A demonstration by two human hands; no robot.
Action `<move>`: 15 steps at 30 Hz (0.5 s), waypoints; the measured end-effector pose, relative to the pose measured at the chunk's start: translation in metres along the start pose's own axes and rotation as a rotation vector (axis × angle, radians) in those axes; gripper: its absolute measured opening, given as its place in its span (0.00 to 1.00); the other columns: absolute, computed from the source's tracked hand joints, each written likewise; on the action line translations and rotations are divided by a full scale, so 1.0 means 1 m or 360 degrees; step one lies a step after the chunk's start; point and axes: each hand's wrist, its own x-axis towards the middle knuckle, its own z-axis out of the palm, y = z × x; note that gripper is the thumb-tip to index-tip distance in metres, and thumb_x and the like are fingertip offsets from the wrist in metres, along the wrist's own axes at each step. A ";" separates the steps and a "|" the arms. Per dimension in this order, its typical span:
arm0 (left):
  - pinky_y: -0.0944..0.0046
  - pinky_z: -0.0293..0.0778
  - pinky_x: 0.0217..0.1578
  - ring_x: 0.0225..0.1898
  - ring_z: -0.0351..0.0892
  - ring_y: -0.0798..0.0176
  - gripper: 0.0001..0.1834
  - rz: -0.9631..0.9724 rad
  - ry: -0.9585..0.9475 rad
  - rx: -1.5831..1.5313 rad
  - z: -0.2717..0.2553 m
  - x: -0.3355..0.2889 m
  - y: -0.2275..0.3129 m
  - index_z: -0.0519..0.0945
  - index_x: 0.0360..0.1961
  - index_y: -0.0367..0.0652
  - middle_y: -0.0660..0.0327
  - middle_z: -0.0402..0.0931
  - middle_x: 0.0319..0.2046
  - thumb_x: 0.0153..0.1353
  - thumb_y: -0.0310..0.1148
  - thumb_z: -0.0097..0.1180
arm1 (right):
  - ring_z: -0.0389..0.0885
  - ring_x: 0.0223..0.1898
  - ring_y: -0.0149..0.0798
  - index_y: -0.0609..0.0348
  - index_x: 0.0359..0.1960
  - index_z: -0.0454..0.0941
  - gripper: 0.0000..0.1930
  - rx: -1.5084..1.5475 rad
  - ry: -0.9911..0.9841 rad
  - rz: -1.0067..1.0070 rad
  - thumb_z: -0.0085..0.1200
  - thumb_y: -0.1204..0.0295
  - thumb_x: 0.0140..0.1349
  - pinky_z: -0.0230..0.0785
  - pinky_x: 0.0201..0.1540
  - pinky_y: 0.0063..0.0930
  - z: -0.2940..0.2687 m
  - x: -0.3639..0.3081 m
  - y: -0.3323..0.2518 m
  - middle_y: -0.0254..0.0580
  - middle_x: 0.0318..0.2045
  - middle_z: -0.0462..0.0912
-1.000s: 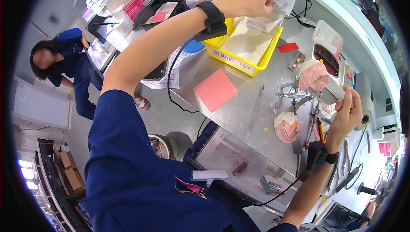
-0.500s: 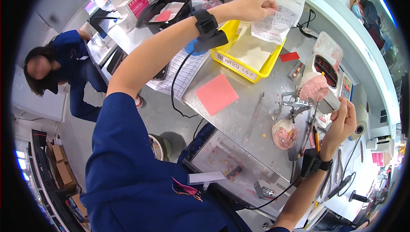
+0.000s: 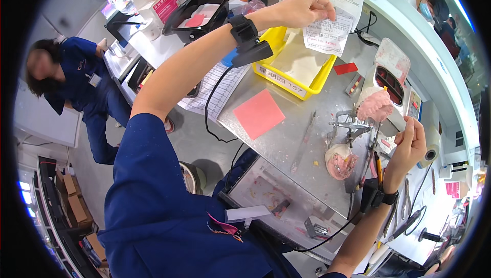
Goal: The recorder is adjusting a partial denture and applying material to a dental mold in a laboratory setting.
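In the head view, my left hand [image 3: 313, 9] has its bent fingertips on the slip [image 3: 329, 38], though I can't tell whether they pinch it. The slip is white, with printed lines, a barcode and some handwriting, and it hangs at the back of the yellow tray [image 3: 318, 84], its lower end over the white paper [image 3: 296, 60] inside. My fingers cover part of its left side. My right hand [image 3: 409, 142] is curled beside the upper pink cast [image 3: 375, 105]; whether it grips anything I can't tell. The lower cast [image 3: 341, 163] sits nearer me, and the pink sheet [image 3: 259, 114] lies flat in front of the tray.
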 end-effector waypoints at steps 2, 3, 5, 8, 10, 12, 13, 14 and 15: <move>0.71 0.72 0.44 0.43 0.79 0.69 0.08 0.0003 -0.0020 0.0002 0.000 0.000 0.000 0.86 0.43 0.41 0.62 0.85 0.43 0.69 0.26 0.54 | 0.62 0.19 0.17 0.68 0.40 0.82 0.11 -0.0003 -0.0007 0.0005 0.50 0.72 0.72 0.51 0.22 0.15 0.000 0.000 0.000 0.28 0.23 0.75; 0.71 0.72 0.45 0.43 0.80 0.69 0.09 0.0003 -0.0021 0.0018 -0.001 0.000 0.000 0.86 0.43 0.41 0.62 0.85 0.43 0.69 0.25 0.54 | 0.62 0.19 0.17 0.68 0.40 0.82 0.11 0.0001 -0.0010 0.0010 0.51 0.72 0.72 0.50 0.22 0.15 0.000 0.000 -0.001 0.28 0.23 0.75; 0.71 0.73 0.47 0.44 0.80 0.68 0.10 0.0010 -0.0032 0.0049 -0.001 -0.001 0.000 0.87 0.43 0.42 0.61 0.85 0.43 0.68 0.24 0.54 | 0.62 0.20 0.17 0.68 0.40 0.82 0.11 0.0007 -0.0009 0.0001 0.51 0.72 0.72 0.50 0.22 0.15 0.000 0.000 -0.001 0.28 0.23 0.75; 0.71 0.73 0.50 0.45 0.80 0.67 0.10 0.0030 -0.0047 0.0008 -0.001 -0.001 -0.001 0.87 0.44 0.42 0.61 0.85 0.44 0.68 0.23 0.55 | 0.61 0.20 0.16 0.68 0.40 0.82 0.11 0.0008 0.0004 -0.0030 0.51 0.72 0.72 0.49 0.22 0.14 0.001 0.000 -0.002 0.27 0.22 0.74; 0.71 0.73 0.51 0.46 0.81 0.67 0.11 0.0006 -0.0059 0.0017 -0.002 -0.001 -0.001 0.87 0.45 0.42 0.61 0.85 0.44 0.68 0.23 0.55 | 0.61 0.20 0.16 0.68 0.40 0.82 0.10 0.0031 0.0003 -0.0037 0.51 0.72 0.72 0.48 0.22 0.14 0.001 0.000 -0.002 0.27 0.22 0.74; 0.70 0.73 0.51 0.46 0.81 0.67 0.11 -0.0006 -0.0075 0.0025 -0.002 -0.001 0.000 0.87 0.45 0.42 0.61 0.85 0.45 0.67 0.23 0.55 | 0.61 0.20 0.16 0.68 0.40 0.82 0.10 0.0018 -0.0014 -0.0031 0.51 0.72 0.72 0.48 0.22 0.15 0.001 0.000 -0.002 0.26 0.22 0.74; 0.70 0.73 0.51 0.47 0.81 0.66 0.11 -0.0006 -0.0084 0.0026 -0.003 -0.002 0.000 0.87 0.46 0.42 0.61 0.85 0.45 0.67 0.23 0.55 | 0.61 0.20 0.16 0.68 0.40 0.82 0.10 0.0019 -0.0004 -0.0015 0.51 0.72 0.72 0.48 0.22 0.15 0.000 0.000 -0.001 0.26 0.22 0.74; 0.70 0.73 0.51 0.47 0.81 0.66 0.12 -0.0006 -0.0094 0.0027 -0.003 -0.002 0.001 0.87 0.46 0.42 0.61 0.85 0.46 0.67 0.23 0.55 | 0.61 0.20 0.16 0.68 0.40 0.82 0.10 0.0014 -0.0023 -0.0029 0.51 0.72 0.72 0.47 0.22 0.15 0.000 0.000 -0.001 0.26 0.22 0.74; 0.70 0.73 0.51 0.47 0.81 0.66 0.12 -0.0017 -0.0096 0.0029 -0.003 -0.003 0.001 0.87 0.46 0.43 0.61 0.85 0.46 0.67 0.23 0.55 | 0.61 0.20 0.16 0.68 0.40 0.82 0.10 0.0010 -0.0020 -0.0028 0.51 0.72 0.72 0.47 0.22 0.15 0.000 0.000 -0.001 0.26 0.22 0.74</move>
